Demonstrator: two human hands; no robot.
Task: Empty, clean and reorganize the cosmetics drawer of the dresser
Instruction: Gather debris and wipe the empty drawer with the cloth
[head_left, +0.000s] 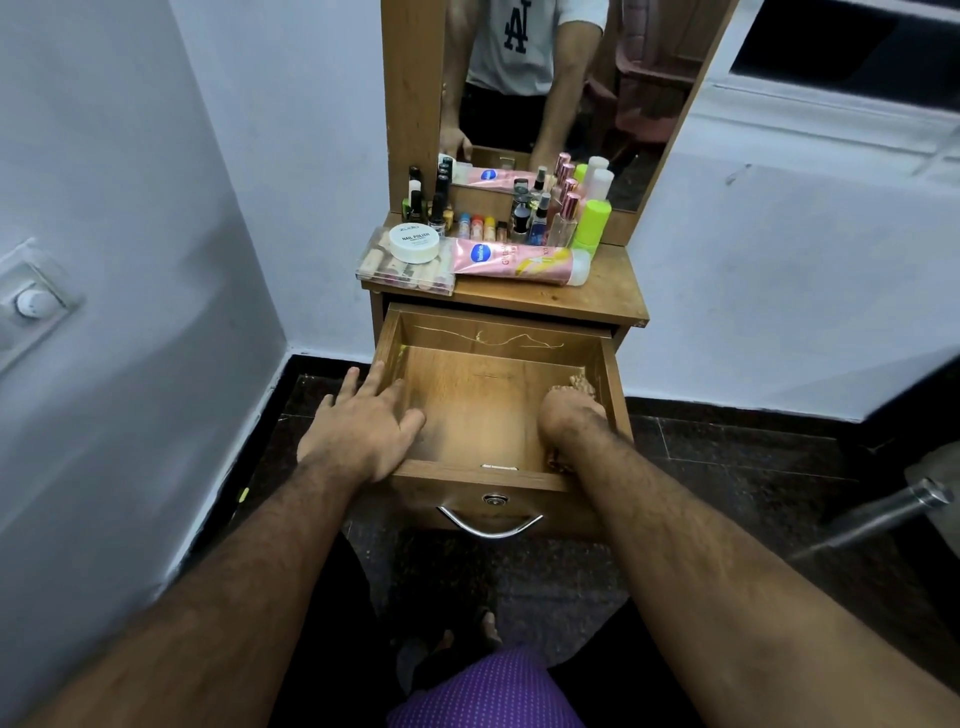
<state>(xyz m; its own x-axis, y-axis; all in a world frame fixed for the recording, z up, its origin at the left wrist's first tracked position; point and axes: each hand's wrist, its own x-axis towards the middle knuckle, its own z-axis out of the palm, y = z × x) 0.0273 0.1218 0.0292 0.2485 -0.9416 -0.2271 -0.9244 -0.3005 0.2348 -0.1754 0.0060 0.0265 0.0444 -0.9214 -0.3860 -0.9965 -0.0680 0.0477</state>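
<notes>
The wooden drawer (493, 332) of the dresser is pulled out, with nothing lying on its bare floor. My left hand (363, 421) rests flat on the drawer's front left corner, fingers spread. My right hand (566, 415) is inside the drawer against the right wall, curled round a tan cloth (581, 385) that sticks out beyond and under it. The cosmetics stand on the dresser top (613, 296): a pink tube (514, 262), a white nail polish jar (414, 243) on a clear box (405, 273), a green bottle (591, 223) and several small bottles (478, 226).
A mirror (571, 78) rises behind the dresser top and reflects a person's torso. The drawer's metal handle (488, 522) faces me. White walls close in on the left and right, the floor is dark, and a metal bar (883, 512) pokes in at the right.
</notes>
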